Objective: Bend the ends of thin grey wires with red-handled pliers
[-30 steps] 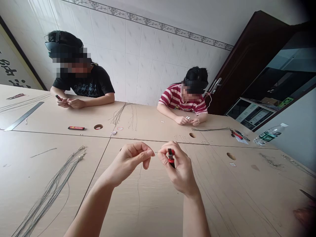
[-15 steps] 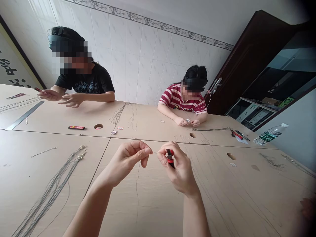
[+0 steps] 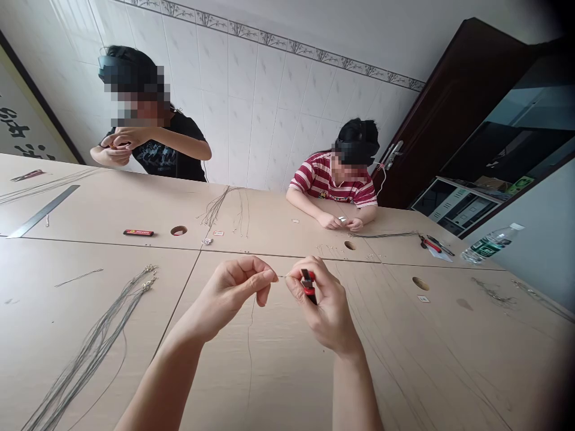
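red-trimmed tool [image 3: 308, 286] sits in right hand [image 3: 326, 302], left hand [image 3: 240, 288] pinching cord [image 3: 250, 347].

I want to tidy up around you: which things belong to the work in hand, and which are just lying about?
Apparently in the work:
Thin strand, pinched in the left hand
Red and black tool, in the right hand
Grey strand bundle, probably

Seemingly just lying about:
Water bottle
Slim red item
Metal strip

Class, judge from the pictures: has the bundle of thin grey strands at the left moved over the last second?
No. The strand bundle lies in the same place, at the same slant, beside the table seam.
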`<state>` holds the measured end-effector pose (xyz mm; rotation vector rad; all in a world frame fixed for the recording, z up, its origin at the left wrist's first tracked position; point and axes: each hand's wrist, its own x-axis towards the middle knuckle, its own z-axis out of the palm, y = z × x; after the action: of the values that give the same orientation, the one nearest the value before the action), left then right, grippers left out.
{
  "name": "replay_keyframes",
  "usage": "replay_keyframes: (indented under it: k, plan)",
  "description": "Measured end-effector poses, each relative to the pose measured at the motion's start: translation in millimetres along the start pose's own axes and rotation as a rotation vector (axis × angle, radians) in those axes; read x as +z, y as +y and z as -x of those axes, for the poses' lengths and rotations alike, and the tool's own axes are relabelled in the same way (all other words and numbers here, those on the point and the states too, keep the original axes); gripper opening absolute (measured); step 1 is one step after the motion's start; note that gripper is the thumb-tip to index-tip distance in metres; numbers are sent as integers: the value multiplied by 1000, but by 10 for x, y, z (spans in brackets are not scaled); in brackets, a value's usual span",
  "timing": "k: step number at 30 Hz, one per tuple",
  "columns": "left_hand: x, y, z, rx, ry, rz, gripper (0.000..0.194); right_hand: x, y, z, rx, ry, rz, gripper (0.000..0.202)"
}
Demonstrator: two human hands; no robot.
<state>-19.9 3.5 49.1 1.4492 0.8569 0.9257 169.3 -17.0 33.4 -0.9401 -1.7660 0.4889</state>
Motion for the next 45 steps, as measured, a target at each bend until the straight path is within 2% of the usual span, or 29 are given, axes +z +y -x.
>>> replay_keyframes:
  k: [4,7,9,13,17,20,22,26,28,31,34,36,38,40,43,45]
  plan:
    - [0,-36,0,14,-14,27,28,-8,-20,-7,10,20,1,15]
    - [28,-110,-26,26,14,135,39,-17,-20,-12,14,35,-2,16]
    - [49,-159,-55,26,-17,217,46,-23,-16,-13,15,40,-5,16]
    - [43,-210,-107,37,-262,294,50,-37,-7,-7,1,44,10,15]
    - [-13,-243,-109,-55,-560,250,38,-60,11,-3,7,70,16,14]
    - [5,-280,-84,-87,-786,391,37,-75,33,-7,25,97,13,15]
    - [70,-301,-58,-76,-885,521,35,-78,43,-10,37,106,9,15]
    - [246,-298,11,31,-972,866,31,-73,46,-11,50,123,-21,15]
    - [292,-252,38,83,-1033,956,33,-70,46,-11,55,130,-38,14]
    - [260,-143,47,188,-1116,919,43,-72,47,-8,66,128,-41,14]
    - [154,-53,43,414,-1141,971,54,-72,43,-4,74,117,-25,16]
    - [82,-18,64,509,-1071,1171,52,-63,34,-3,75,108,-13,17]
    - [25,18,111,486,-885,1359,46,-45,20,-3,76,94,-9,17]
    - [-14,80,162,420,-583,1393,40,-21,4,-4,78,75,-18,17]
    - [-44,211,195,357,-69,1253,36,13,-22,-5,67,50,-32,16]
    - [-57,280,180,358,193,1188,40,30,-37,-2,51,41,-36,16]
